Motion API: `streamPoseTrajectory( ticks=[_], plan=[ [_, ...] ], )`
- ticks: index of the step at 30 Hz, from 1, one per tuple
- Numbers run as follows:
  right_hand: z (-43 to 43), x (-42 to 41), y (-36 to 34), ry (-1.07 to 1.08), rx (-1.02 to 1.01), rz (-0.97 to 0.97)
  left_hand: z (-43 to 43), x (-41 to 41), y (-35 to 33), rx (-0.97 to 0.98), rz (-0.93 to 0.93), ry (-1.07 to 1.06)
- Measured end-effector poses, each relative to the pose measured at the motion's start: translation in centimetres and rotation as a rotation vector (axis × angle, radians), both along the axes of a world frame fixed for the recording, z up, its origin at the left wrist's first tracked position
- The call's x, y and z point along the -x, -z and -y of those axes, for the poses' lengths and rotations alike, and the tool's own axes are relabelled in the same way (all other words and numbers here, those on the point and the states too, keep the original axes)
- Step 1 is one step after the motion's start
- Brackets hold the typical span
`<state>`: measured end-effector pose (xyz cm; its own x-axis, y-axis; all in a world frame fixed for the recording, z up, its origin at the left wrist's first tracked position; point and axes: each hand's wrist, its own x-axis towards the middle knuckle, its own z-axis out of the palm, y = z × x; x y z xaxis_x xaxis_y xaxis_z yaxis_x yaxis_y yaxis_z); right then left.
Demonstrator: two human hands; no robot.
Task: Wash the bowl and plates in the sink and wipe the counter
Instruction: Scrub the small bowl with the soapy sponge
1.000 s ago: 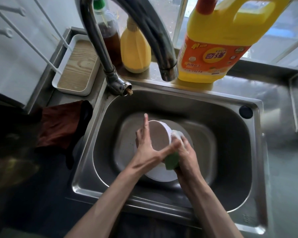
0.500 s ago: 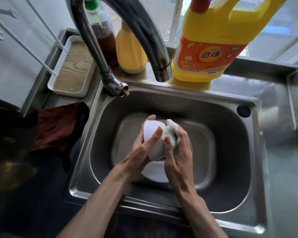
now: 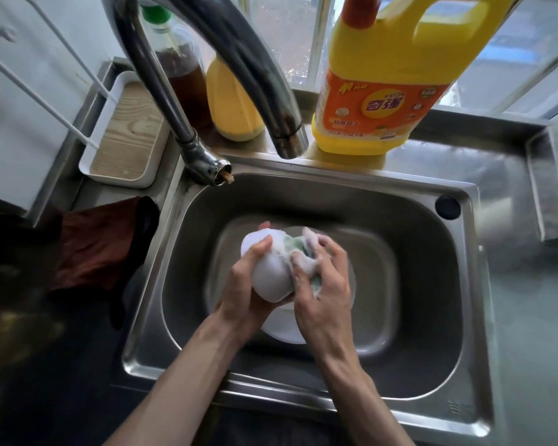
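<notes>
- Steel counter (image 3: 529, 300) ran along a window (image 3: 529, 43); a stainless sink (image 3: 432, 284) was set into it, directly below the camera.
- Faucet (image 3: 239, 59) arched over the basin's back-left rim, its spout end hanging above the back rim.
- Behind the sink stood a large yellow detergent jug (image 3: 377, 91) with an orange label, a smaller yellow bottle (image 3: 232, 111) and a green-capped bottle of brown liquid (image 3: 181, 69).
- Left of the faucet base sat a white tray with a wood-grain floor (image 3: 129, 136); just in front of it, a dark red cloth (image 3: 91, 249) lay over the sink's left edge.
- White bowl (image 3: 269, 278) was held above the middle of the basin, its outer side turned towards the camera.
- Left hand (image 3: 242, 284) gripped the bowl — thumb curled across its outside, a fingertip showing past the far rim.
- Right hand (image 3: 326, 284) was clenched on a green sponge (image 3: 298, 246), foamy and pressed against the bowl's right side; suds coated the fingers.
- White plate (image 3: 281, 329) lay flat on the sink floor beneath both hands — only its near and right edges showed.
</notes>
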<state>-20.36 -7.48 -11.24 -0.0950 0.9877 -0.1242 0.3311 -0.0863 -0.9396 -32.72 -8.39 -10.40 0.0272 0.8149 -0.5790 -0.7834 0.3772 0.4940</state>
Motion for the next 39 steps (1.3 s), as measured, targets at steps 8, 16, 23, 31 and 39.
streamPoseTrajectory(
  ticks=[8,16,23,31,39],
  plan=[
    [-1.0,-1.1,-0.8,-0.088,-0.285,0.090,-0.4,0.7,-0.5,0.022,0.044,-0.015],
    [-2.6,-1.3,-0.3,-0.068,-0.316,0.257,-0.2,0.4,-0.3,0.057,0.011,-0.035],
    [-1.5,-1.4,-1.0,-0.161,-0.267,0.113,-0.4,0.3,-0.3,0.071,0.032,-0.041],
    [-3.7,-0.8,0.2,-0.010,-0.067,0.072,0.2,0.5,-0.5,0.074,-0.068,0.046],
    [-4.2,0.6,-1.0,-0.255,-0.090,-0.055,-0.2,0.2,0.3,0.238,-0.389,0.203]
  ],
)
